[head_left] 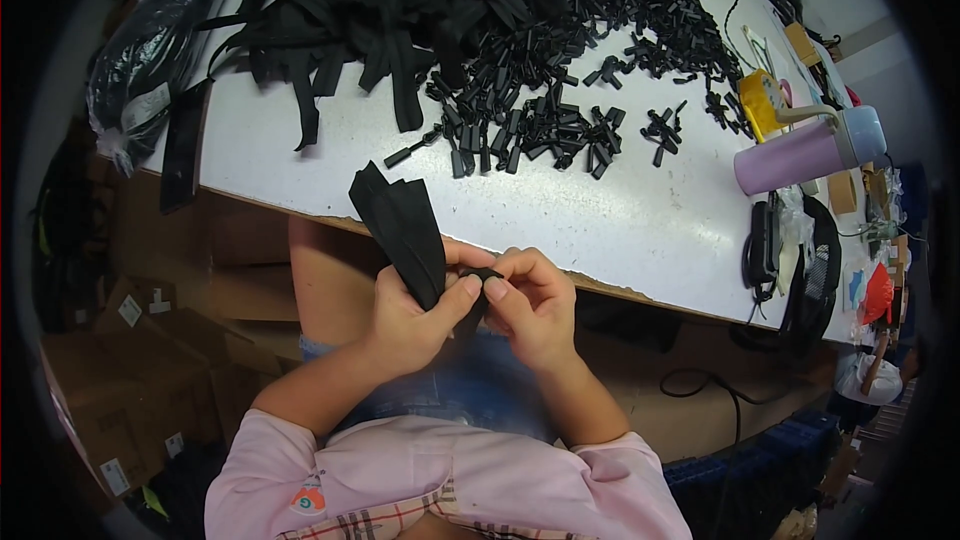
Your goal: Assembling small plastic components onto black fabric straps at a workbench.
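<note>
Just left of the frame's centre, the left hand [415, 320], its forearm slanting up and rightward, wrapped its fingers around a bundle of black fabric strips [403, 230]. The bundle's long axis ran from that hand toward the upper left, loose ends pointing over the near edge of the bench [620, 210]. At the centre, the right hand [542, 310], forearm slanting up and leftward, curled inward, thumb and fingers pinching dark fabric [485, 274] beside the left thumb.
</note>
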Action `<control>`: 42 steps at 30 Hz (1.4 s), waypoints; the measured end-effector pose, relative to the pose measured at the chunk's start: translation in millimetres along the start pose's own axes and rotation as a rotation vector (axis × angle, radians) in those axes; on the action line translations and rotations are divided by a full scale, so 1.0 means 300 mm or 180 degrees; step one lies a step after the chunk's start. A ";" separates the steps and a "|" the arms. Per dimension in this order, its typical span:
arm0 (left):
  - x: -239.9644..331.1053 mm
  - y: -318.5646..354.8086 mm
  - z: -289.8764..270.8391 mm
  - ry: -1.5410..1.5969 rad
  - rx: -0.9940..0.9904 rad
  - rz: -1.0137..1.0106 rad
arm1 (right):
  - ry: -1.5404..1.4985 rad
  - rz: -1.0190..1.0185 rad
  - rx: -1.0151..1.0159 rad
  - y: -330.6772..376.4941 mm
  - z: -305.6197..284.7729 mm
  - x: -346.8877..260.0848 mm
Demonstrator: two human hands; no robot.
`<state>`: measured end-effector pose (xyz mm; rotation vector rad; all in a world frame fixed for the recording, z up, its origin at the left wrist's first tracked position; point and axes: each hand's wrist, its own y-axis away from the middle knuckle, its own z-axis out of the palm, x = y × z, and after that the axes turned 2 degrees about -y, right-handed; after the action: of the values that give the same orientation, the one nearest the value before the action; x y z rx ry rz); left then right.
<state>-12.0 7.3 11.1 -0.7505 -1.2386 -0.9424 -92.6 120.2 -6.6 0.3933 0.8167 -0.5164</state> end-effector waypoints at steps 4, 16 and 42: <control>-0.001 0.004 0.001 0.0040 0.0002 -0.0013 | 0.0736 -0.0472 -0.0052 -0.005 -0.002 0.004; 0.003 0.013 -0.021 -0.0079 -0.0087 -0.0261 | 0.1166 -0.1006 -0.0052 -0.011 -0.007 0.002; -0.027 0.023 -0.025 -0.0517 -0.0087 -0.0231 | 0.3982 -0.2449 -0.0157 0.006 0.031 -0.078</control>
<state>-3.1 5.0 2.0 -0.8211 -1.4050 -0.9740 -99.6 123.3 17.4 0.3225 2.2292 -0.9673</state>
